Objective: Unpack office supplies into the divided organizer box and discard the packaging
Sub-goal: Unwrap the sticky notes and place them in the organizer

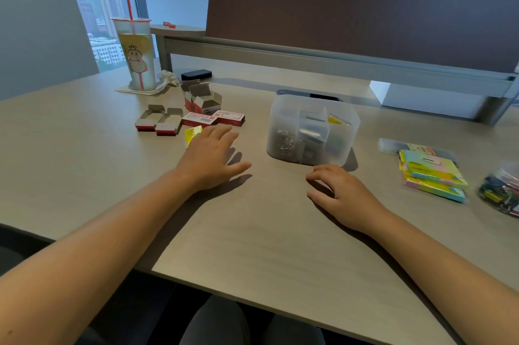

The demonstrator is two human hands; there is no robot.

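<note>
Now, left hand [212, 156]: fingers spread, empty.
Staple boxes [213, 119]: closest, at its 12 o'clock, long axis left-right.
Right hand [341, 190]: loosely curled, empty.

desk [252, 232]: matt wood-grain | organizer box [283, 111]: frosted plastic | staple boxes [227, 117]: cardboard

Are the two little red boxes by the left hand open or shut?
Shut. The two red boxes lie flat with flaps closed, unlike the opened boxes beside them.
</note>
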